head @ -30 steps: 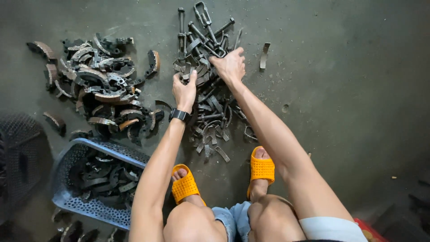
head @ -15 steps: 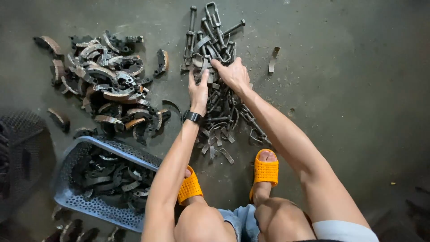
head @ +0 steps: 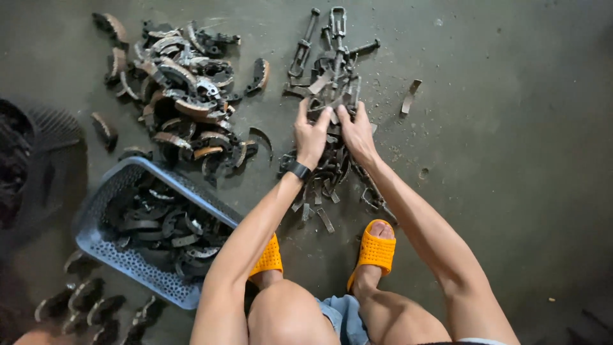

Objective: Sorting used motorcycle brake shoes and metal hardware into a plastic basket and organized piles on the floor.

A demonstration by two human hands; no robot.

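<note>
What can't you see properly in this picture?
- Head view: which metal piece each hand grips; the left hand and right hand cover the spot in the pile of metal rods.
- Basket: its lower parts lie buried.
- Dark crate: cut off by the left edge, too shadowed.

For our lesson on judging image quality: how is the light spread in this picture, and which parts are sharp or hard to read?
Head view: soft, even light on the concrete floor, no harsh glare; the left edge sinks into shadow around a dark basket; both hands and the pile of metal parts look sharp; the corners darken.
</note>
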